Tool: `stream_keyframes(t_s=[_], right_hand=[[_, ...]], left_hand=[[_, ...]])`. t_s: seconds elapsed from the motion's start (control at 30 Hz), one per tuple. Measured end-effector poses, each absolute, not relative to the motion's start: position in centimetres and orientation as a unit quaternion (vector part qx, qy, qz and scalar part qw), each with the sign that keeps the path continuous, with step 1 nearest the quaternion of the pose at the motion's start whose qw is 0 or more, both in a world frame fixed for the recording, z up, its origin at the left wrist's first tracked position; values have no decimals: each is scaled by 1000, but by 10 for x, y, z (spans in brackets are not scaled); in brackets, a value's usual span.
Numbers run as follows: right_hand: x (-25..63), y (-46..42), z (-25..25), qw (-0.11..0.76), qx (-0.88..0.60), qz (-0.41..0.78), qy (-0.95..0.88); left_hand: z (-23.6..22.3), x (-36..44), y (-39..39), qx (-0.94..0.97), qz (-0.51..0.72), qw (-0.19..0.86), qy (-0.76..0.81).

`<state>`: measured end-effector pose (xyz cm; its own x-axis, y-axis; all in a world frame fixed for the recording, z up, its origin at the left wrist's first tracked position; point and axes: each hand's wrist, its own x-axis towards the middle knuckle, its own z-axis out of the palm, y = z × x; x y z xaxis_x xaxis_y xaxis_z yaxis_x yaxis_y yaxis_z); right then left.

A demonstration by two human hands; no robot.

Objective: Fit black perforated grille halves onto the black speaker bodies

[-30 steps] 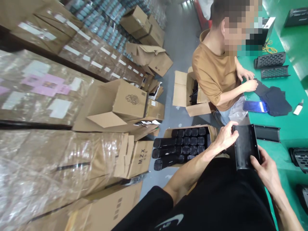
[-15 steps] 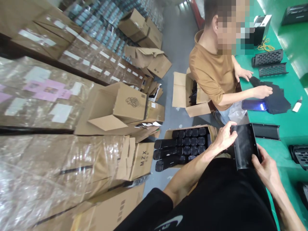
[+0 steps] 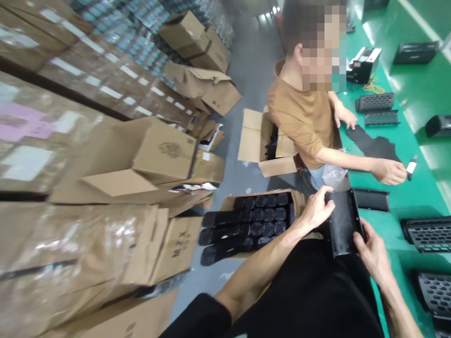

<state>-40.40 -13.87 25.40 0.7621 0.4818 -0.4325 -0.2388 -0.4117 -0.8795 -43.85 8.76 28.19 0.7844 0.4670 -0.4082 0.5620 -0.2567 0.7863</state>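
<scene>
The left hand (image 3: 317,209) pinches the upper left corner of the black panel (image 3: 342,223), which lies between both hands. The right hand (image 3: 374,251) grasps its lower right edge, and the green table (image 3: 407,199) extends to the panel's right.

Upper body of the wearer, viewed from above. The shirt (image 3: 310,286) is black and matt, its folds only faintly distinguishable. The left sleeve (image 3: 202,312), of the same black cloth, is short and loose, with a plain hem near the elbow; the left forearm (image 3: 262,251) is bare. A pale mark (image 3: 242,335) on the shirt is cut by the lower border and illegible. The left hand (image 3: 317,209), right hand (image 3: 374,251) and right forearm (image 3: 396,293) are likewise bare.
</scene>
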Motion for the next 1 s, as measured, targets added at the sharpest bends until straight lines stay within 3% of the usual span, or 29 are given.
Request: stream_keyframes(t_s=[0.4, 0.53, 0.67, 0.8, 1.0], right_hand=[[-394, -120, 290, 601, -718, 347, -51], [-393, -119, 293, 609, -715, 343, -24], [-395, -118, 287, 615, -710, 342, 31], [-395, -113, 277, 583, -731, 351, 40], [-396, -103, 262, 434, -812, 377, -101]], left_hand=[[283, -435, 96, 773, -13, 538, 336], [275, -432, 90, 686, 20, 636, 353], [263, -439, 68, 447, -16, 816, 366], [247, -453, 47, 230, -124, 905, 336], [212, -479, 44, 93, -23, 930, 356]])
